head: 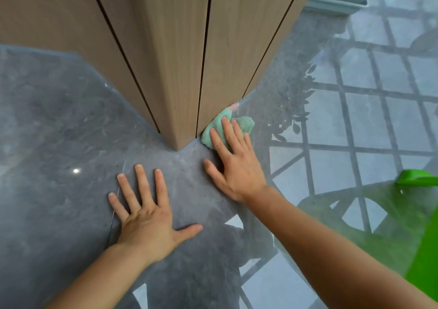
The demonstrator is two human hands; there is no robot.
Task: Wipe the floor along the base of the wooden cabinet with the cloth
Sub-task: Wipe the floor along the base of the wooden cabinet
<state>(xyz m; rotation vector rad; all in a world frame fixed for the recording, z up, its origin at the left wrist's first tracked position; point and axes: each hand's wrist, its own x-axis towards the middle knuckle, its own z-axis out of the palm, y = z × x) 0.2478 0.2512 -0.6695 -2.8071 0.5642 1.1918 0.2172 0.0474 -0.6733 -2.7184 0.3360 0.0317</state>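
Green cloth (227,125) against wooden cabinet (180,55) base, right of corner | our right hand (233,164) flat on it, fingers spread | our left hand (148,210) splayed on grey floor (59,124), nearer

No readable text anywhere.

No letters, numbers, labels, brand marks or signs can be read on any surface in the head view.
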